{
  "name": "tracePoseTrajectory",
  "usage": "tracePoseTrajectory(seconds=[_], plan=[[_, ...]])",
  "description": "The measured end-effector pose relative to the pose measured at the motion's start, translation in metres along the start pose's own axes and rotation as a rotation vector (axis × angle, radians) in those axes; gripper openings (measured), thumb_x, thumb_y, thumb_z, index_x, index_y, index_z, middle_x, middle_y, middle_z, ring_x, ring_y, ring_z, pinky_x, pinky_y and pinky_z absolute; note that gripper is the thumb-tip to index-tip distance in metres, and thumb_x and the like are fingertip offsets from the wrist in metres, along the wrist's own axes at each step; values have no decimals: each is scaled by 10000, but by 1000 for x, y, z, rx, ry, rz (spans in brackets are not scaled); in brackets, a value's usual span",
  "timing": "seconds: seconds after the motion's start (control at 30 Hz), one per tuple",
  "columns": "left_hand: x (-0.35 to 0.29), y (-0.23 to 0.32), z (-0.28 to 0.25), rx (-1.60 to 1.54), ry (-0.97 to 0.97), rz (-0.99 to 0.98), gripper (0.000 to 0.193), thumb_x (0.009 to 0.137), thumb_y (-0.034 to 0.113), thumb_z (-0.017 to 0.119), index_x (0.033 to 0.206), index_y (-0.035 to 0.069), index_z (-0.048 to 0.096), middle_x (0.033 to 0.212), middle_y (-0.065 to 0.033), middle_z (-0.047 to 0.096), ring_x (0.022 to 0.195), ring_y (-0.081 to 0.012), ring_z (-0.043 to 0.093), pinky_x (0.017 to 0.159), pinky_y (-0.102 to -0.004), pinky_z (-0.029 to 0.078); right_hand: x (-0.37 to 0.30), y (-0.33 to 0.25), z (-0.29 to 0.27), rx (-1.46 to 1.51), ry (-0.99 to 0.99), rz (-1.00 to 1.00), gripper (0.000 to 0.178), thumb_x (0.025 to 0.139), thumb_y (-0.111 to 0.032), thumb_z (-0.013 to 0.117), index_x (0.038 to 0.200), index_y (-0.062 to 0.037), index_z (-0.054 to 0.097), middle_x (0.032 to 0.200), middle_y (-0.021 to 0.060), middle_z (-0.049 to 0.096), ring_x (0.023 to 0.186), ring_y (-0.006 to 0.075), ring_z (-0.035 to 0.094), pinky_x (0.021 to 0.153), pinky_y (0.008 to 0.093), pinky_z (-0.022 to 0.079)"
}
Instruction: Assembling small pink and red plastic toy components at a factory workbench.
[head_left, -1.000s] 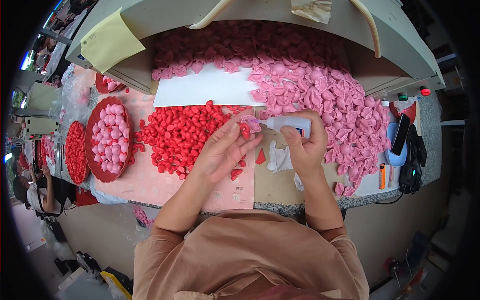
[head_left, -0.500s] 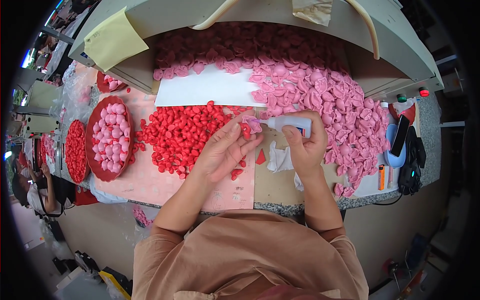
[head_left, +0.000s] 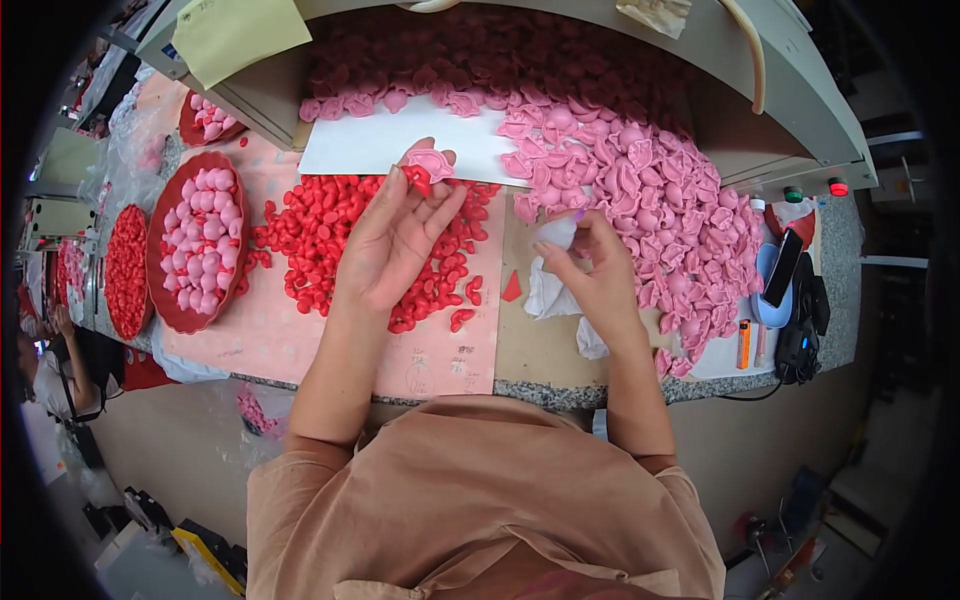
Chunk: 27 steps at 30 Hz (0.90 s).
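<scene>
Between the fingertips of my left hand are a pink ruffled, petal-like piece and a small red piece pressed against it. The hand is palm up, above a heap of small glossy red pieces. My right hand grips a small white squeeze bottle with a purple tip, now apart from the pink piece. Below the bottle, a crumpled white cloth lies on the brown board. A large heap of pink ruffled pieces spreads behind and to the right of this hand.
An open-fronted grey cabinet arches over the back. At left stand a red scalloped tray of pink-and-red pieces and a red dish of red bits. A phone, a blue dish and an orange lighter-like stick lie right.
My left hand has moved up and left with the pink and red pieces. The bottle's tip has come away from them, and my right hand has tilted the bottle and drawn slightly left.
</scene>
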<state>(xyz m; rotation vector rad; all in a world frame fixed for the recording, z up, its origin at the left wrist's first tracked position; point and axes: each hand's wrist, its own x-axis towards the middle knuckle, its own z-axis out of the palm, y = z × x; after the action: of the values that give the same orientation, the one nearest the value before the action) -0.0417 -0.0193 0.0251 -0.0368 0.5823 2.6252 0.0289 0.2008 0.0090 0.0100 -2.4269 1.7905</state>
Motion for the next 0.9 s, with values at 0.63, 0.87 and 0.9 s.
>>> tracePoseTrajectory(seconds=[0.63, 0.87, 0.9], plan=[[-2, -3, -4, -232, -89, -82, 480, 964, 175, 416, 1367, -16, 241, 1308, -204, 384, 1043, -239, 499, 1085, -424, 318, -85, 5, -101, -165, 426, 347, 192, 814, -21, 641, 834, -52, 452, 752, 18, 534, 656, 62, 532, 538, 206, 422], [-3, -4, -6, -238, -103, -78, 472, 965, 174, 413, 1365, -15, 248, 1297, -196, 399, 1026, -237, 506, 1084, -423, 321, -86, -5, -94, -747, 196, 43, 228, 687, -8, 717, 887, -28, 609, 803, 69, 559, 744, 190, 576, 639, 304, 455], [-3, -3, -6, -237, -104, -78, 472, 965, 174, 413, 1365, -15, 248, 1297, -196, 399, 1026, -237, 506, 1084, -423, 321, -86, -4, -94, -879, 139, -35, 283, 656, -3, 721, 922, -35, 630, 842, 86, 562, 784, 233, 581, 677, 334, 463]])
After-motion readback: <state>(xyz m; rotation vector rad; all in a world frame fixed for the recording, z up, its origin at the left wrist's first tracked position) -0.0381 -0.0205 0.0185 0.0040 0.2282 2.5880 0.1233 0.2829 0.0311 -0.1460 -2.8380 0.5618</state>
